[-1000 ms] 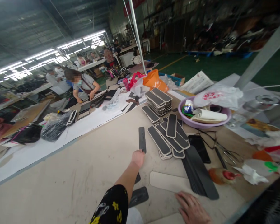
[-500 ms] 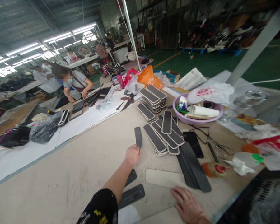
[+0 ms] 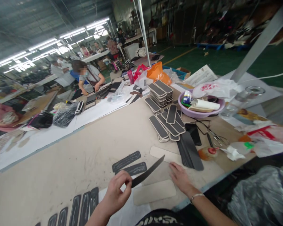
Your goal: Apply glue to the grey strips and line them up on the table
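My left hand [image 3: 118,190] pinches one end of a dark grey strip [image 3: 148,172], which it holds raised and slanting above the table. My right hand [image 3: 180,177] rests with outstretched fingers, the fingertips at the edge of a cream rounded strip [image 3: 163,153]. Another cream strip [image 3: 155,192] lies nearer to me, partly over white paper. Two dark strips with shiny smears, one of them a dark strip [image 3: 126,161], lie just beyond my left hand. Several more smeared dark strips [image 3: 75,208] stand in a row at the lower left.
Stacked dark pieces with pale borders [image 3: 171,124] lie ahead, beside a pile of dark strips [image 3: 191,152]. A purple basin [image 3: 200,113], a phone [image 3: 192,134], scissors [image 3: 218,138] and an orange-brown bottle [image 3: 207,153] are at right. A co-worker [image 3: 91,75] works across the table.
My left hand has come back toward me from farther up the table and lifted the dark strip. My right hand stays by the cream strip. The view has shifted, showing more smeared strips.
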`<state>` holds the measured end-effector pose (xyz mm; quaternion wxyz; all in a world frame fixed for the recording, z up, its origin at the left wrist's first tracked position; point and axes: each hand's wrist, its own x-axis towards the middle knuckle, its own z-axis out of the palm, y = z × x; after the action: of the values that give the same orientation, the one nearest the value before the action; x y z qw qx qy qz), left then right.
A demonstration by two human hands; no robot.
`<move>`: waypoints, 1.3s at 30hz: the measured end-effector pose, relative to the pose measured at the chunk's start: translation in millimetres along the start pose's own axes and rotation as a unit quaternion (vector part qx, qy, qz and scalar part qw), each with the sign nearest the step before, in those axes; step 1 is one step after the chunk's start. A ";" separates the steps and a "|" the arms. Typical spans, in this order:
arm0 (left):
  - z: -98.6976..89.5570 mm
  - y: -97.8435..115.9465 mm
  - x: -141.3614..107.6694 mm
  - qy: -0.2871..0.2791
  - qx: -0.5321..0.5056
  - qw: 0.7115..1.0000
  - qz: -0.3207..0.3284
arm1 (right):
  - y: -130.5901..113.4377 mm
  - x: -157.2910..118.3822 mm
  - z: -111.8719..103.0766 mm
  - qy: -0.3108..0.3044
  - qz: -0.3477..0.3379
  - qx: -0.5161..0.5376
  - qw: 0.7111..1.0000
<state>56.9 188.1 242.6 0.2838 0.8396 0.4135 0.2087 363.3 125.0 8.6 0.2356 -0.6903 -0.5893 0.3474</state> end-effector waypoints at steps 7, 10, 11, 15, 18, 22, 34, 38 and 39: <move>12.5 3.3 -57.2 -0.022 -0.071 0.987 -0.142 | -35.7 -19.5 -18.4 -0.160 0.195 0.473 0.844; 29.7 -8.5 -74.5 -0.014 -0.117 0.967 -0.227 | -39.7 -42.3 -26.0 -0.167 0.249 0.511 0.806; 36.4 -13.3 -80.1 -0.014 -0.135 0.957 -0.256 | -40.4 -49.5 -27.2 -0.163 0.265 0.514 0.799; 60.6 -30.6 -98.0 -0.018 -0.207 0.915 -0.346 | -43.9 -70.8 -25.8 -0.159 0.278 0.479 0.817; 70.8 -39.3 -104.9 -0.029 -0.242 0.893 -0.377 | -45.6 -77.6 -19.9 -0.160 0.234 0.346 0.894; 82.3 -53.4 -111.3 -0.033 -0.251 0.881 -0.399 | -43.1 -79.0 -11.1 -0.129 0.212 0.160 0.956; 128.7 -105.0 -119.3 -0.045 -0.118 0.878 -0.461 | -38.2 -55.0 4.5 -0.060 0.216 0.023 0.974; 135.5 -111.9 -114.2 -0.059 -0.086 0.879 -0.465 | -37.3 -50.6 9.7 -0.056 0.221 -0.012 0.974; 137.0 -113.6 -113.2 -0.064 -0.080 0.880 -0.465 | -37.3 -50.3 10.4 -0.056 0.221 -0.019 0.973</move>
<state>7.0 110.9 52.8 0.4401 0.5370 0.7190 0.0311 327.9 82.2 39.5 0.1063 -0.7875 -0.4406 0.4176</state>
